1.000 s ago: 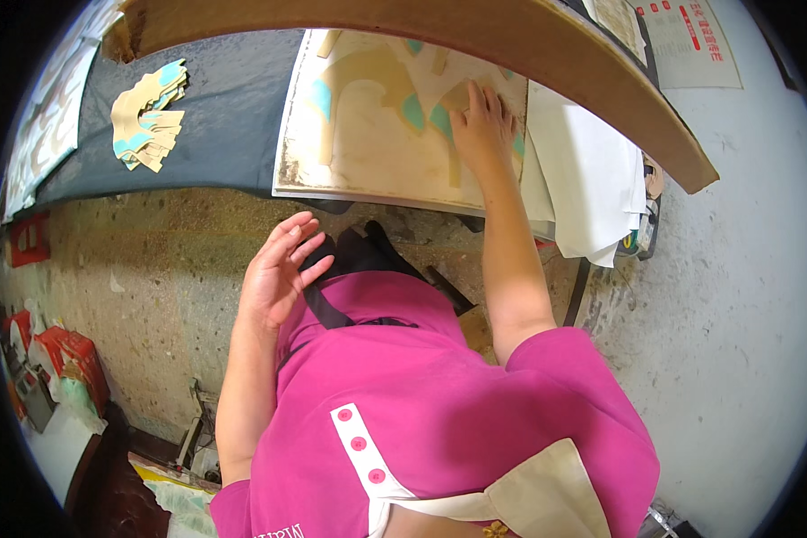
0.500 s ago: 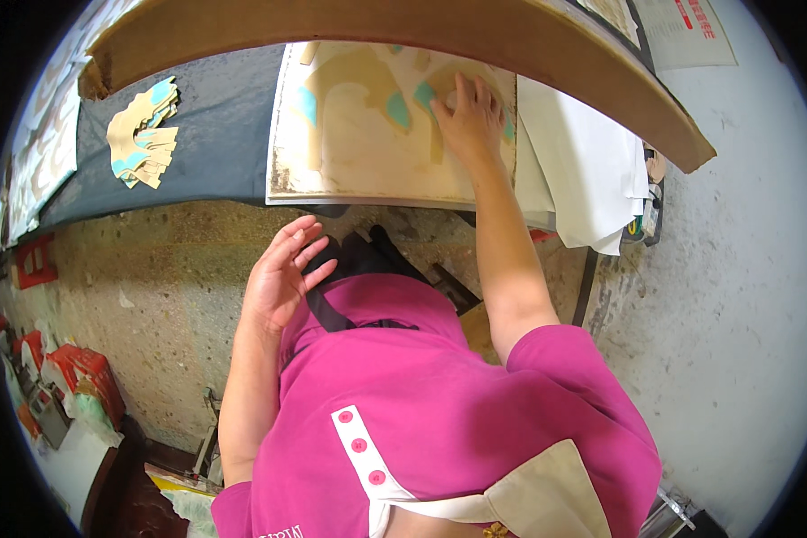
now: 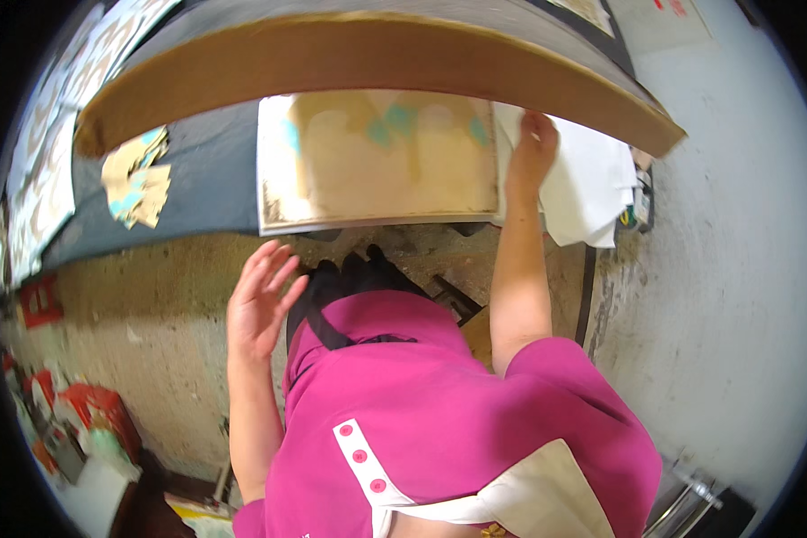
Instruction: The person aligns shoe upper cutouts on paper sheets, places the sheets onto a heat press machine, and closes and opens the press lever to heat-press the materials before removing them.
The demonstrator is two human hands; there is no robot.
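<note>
Left hand (image 3: 262, 300) spread, right hand (image 3: 533, 160) curled, well apart.
Right grip I cannot tell; at its left, blurred board (image 3: 359, 193), partly hidden by beam (image 3: 377, 61).

Left arm (image 3: 256, 412) bent, fingers (image 3: 258, 266) loosely parted — right arm (image 3: 522, 269) stretched forward.

Speckled brn flr (image 3: 170, 332); scuffed lt-gry wall (image 3: 717, 269) on R; dk-clothed tbl (image 3: 211, 170) ahead

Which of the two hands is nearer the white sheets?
The right hand, at the white sheets to the right of the board; the left hand hovers short of the board's near edge.
</note>
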